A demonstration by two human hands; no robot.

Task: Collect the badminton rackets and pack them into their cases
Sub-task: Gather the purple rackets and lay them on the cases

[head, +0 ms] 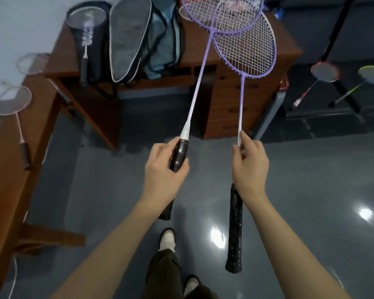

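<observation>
The left hand (pixel 162 169) grips one purple racket (pixel 200 74) by its handle. The right hand (pixel 249 162) pinches another purple racket's (pixel 246 50) shaft. Their heads cross over the far counter's (pixel 229 93) edge, with open floor (pixel 99 180) near.

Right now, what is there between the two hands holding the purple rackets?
Nothing: in the head view only bare grey floor shows between the left hand and the right hand. The two purple rackets cross only higher up, at their heads.

A glossy grey floor (pixel 311 190) is seen, with ceiling lights reflected in it. A brown wooden drawer unit (pixel 229 108) is stood beneath the far tabletop (pixel 289 48). White shoes (pixel 167 239) and dark trousers (pixel 162 270) are visible at the lower edge.
</observation>
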